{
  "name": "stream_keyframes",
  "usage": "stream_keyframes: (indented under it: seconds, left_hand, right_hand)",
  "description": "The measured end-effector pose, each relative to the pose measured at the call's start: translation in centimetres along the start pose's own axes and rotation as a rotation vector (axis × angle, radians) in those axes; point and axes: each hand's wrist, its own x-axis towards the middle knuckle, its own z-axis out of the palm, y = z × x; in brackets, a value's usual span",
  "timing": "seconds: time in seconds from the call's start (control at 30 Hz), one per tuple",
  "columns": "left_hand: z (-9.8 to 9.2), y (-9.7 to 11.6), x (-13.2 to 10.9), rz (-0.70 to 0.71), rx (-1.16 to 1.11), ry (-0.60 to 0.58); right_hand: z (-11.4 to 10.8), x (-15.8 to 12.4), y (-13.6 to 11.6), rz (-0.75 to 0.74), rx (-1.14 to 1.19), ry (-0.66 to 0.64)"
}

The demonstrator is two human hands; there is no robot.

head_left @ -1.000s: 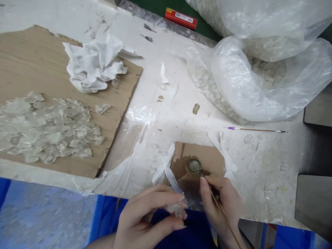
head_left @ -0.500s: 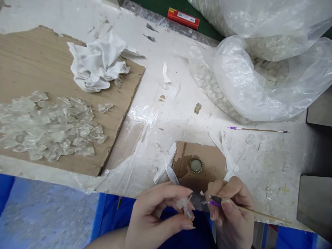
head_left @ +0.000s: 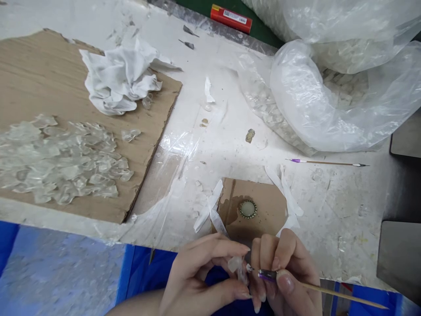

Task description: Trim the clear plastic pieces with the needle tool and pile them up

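My left hand (head_left: 200, 276) pinches a clear glassy shard (head_left: 235, 264) between thumb and fingers. My right hand (head_left: 283, 272) is shut on a thin wooden pick (head_left: 342, 295) with a purple band, and its small metal tip sits right beside the shard. Just above my hands, a round brass-rimmed cabochon (head_left: 248, 209) lies on a small cardboard square (head_left: 269, 197), touched by neither hand. Strips of white tape (head_left: 210, 208) edge that square.
A heap of clear shards (head_left: 62, 162) lies on a cardboard sheet (head_left: 39, 74) beside a crumpled white cloth (head_left: 118, 79). A plastic bag of pieces (head_left: 329, 96) sits at the back right. A second pick (head_left: 329, 163) lies on the white-stained table (head_left: 332, 210). A blue surface (head_left: 55, 272) runs below.
My right hand has moved down from the cabochon to the shard, and the pick has swung from pointing at the cabochon to lying out rightward. My left hand still holds the shard.
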Motion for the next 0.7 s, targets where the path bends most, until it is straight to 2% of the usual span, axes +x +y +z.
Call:
stream_keyframes:
  seconds: [0.3,0.7]
  left_hand:
    - [-0.37,0.07,0.04,0.099,0.16,-0.001]
    - [-0.41,0.24,-0.03,0.081,0.136,-0.032]
  right_hand:
    - [-0.31,-0.21,0.0,-0.007,-0.033,-0.008]
    - [-0.21,-0.04,-0.4,-0.038,-0.142,0.016]
